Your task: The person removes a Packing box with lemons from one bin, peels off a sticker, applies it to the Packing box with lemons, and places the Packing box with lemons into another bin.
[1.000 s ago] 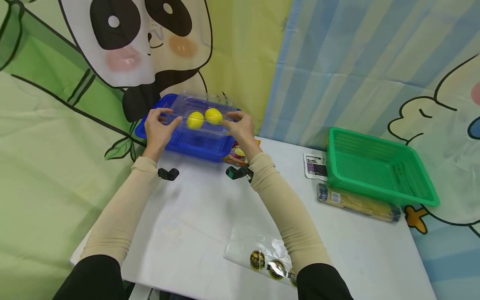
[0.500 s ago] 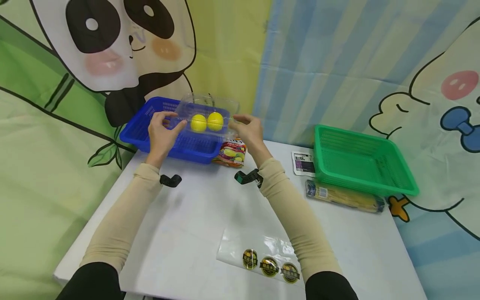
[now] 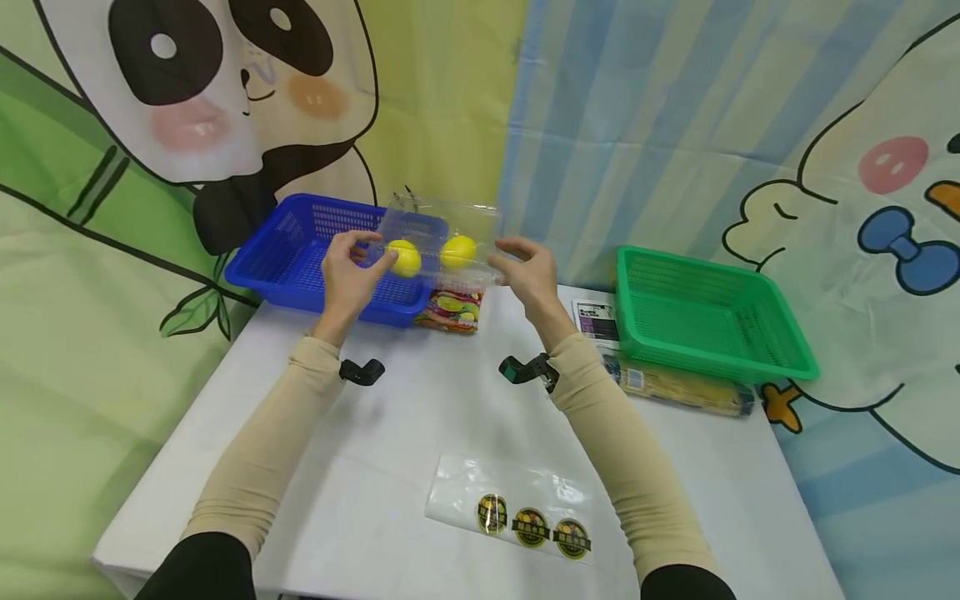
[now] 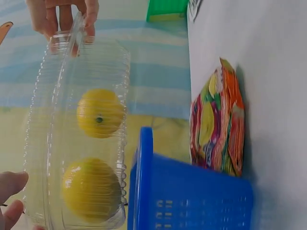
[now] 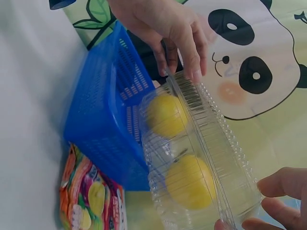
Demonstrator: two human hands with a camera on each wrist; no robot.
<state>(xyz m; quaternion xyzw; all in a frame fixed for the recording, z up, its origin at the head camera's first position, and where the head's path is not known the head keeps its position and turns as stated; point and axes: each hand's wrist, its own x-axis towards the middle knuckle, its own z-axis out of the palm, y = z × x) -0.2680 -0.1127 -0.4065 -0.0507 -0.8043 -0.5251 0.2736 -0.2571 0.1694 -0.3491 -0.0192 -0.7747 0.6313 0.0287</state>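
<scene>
A clear plastic clamshell box (image 3: pixel 480 218) is held in the air between my two hands, with two yellow lemons inside. One lemon (image 3: pixel 406 259) lies near the left end, the other lemon (image 3: pixel 457 252) nearer the middle. My left hand (image 3: pixel 348 279) pinches the left end of the box between thumb and fingers. At the opposite end, my right hand (image 3: pixel 531 279) grips the rim the same way. The lid looks closed in the right wrist view. Below and left of the box stands a blue basket (image 5: pixel 91 110), partly seen through the clear plastic.
A colourful snack bag (image 4: pixel 216 120) lies against the blue basket. On the right stands a green basket (image 3: pixel 705 362), beside a white-and-purple packet (image 3: pixel 597 321) and a pack of noodles (image 3: pixel 686 390). A clear bag with round gold-black labels (image 3: pixel 510 500) lies near the front.
Both hands have carried the box rightward, from over the blue basket to its right edge. The gap between the lemons has widened. The head view has shifted too.
</scene>
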